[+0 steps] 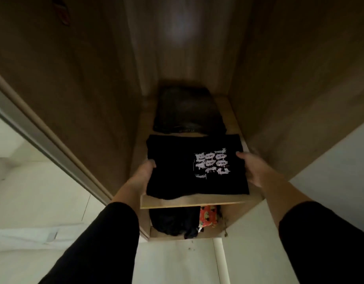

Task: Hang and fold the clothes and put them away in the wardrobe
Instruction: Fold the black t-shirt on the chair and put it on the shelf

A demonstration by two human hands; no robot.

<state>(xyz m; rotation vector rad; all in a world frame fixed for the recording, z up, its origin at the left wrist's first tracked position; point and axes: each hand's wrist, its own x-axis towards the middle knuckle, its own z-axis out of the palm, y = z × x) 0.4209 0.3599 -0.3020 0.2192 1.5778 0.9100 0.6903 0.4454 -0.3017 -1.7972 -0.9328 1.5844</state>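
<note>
Both our left hand (143,174) and right hand (254,168) grip the folded black printed T-shirt (187,169) at its sides. We should slide it flat onto the light wooden shelf (189,202), keeping the fold.

Light: dim overall, brown shadow inside, a pale blurred glow (181,31) high on the back panel.
Side panels: tall brown wood panels (74,78) left and right, narrowing toward the back.
Back panel: lighter, vertical streaks, out of focus.
Shelf: light wood board (189,202) crossing the compartment, front edge pale and thin.
Lower compartment: darker, just beneath the shelf, partly hidden.
Door frame: grey metal strip (43,140) running diagonally along the left edge.
Left of frame: white surfaces (33,191) with thin seams, brighter than the interior.
Right and below: white flat panels (330,160), a pale vertical rail (220,261) between them, a few dark specks.
</note>
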